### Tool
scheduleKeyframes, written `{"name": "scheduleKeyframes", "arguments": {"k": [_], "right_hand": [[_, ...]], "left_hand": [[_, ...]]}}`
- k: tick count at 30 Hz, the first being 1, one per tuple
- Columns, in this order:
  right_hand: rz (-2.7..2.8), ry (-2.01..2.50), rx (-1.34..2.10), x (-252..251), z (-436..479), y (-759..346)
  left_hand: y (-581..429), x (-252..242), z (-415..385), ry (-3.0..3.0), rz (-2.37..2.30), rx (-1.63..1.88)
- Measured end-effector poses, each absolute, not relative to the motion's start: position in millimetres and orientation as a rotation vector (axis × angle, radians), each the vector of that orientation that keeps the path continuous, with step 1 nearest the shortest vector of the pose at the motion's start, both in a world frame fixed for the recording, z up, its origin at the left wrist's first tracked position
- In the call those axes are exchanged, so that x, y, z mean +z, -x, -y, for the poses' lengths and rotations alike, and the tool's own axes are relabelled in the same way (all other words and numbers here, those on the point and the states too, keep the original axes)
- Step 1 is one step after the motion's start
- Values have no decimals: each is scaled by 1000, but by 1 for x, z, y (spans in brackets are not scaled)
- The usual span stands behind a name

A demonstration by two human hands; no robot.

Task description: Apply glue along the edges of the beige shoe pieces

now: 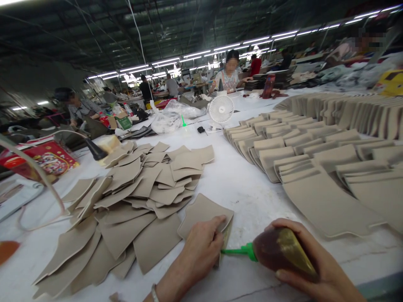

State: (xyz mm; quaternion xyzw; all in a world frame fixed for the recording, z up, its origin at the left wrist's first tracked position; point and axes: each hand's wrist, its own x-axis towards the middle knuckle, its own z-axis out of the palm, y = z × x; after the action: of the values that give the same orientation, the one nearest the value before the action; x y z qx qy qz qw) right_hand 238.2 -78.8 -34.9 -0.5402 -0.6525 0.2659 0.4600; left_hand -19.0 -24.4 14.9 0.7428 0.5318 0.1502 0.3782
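Observation:
My left hand (pixel 203 247) grips a beige-grey leather-like piece (pixel 201 212) with a shaped outline, index finger lying on its top face and thumb near its right edge. My right hand (pixel 302 256) is wrapped around a squeeze bottle (pixel 280 251) of dark amber liquid, tipped onto its side. Its thin green nozzle (pixel 237 251) points left, the tip close to the piece's edge beside my left thumb. Left of my hands lies a loose heap of similar beige pieces (pixel 126 228). To the right, more pieces (pixel 324 197) overlap in fanned rows.
A small white fan (pixel 221 110) stands at the table's far side, near clear plastic bags (pixel 171 117). A red box (pixel 47 157) and a black lamp-like cone (pixel 94 149) are at the left. Across the table sits a person (pixel 228 77); others work farther back.

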Motion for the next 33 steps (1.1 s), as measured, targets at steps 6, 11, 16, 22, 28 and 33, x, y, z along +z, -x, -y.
{"name": "scheduleKeyframes", "arguments": {"k": [6,11,16,22,28,33], "right_hand": [[1547,1411,480,-34,63,-244],[1557,1451,464,-32,62,-247],[1581,1411,502,-29,64,-244],[1486,1482,582,-27,63,-246],[1435,1431,725,-25,78,-230],[1443,1462,677,-25,80,-229]], "left_hand": [[20,14,24,-1901,-1357,366],[21,13,22,-1881,-1364,363],[21,14,23,-1873,-1332,373],[20,13,22,-1865,-1356,373],[22,9,21,-1859,-1340,406],[22,7,21,-1825,-1342,430]]}}
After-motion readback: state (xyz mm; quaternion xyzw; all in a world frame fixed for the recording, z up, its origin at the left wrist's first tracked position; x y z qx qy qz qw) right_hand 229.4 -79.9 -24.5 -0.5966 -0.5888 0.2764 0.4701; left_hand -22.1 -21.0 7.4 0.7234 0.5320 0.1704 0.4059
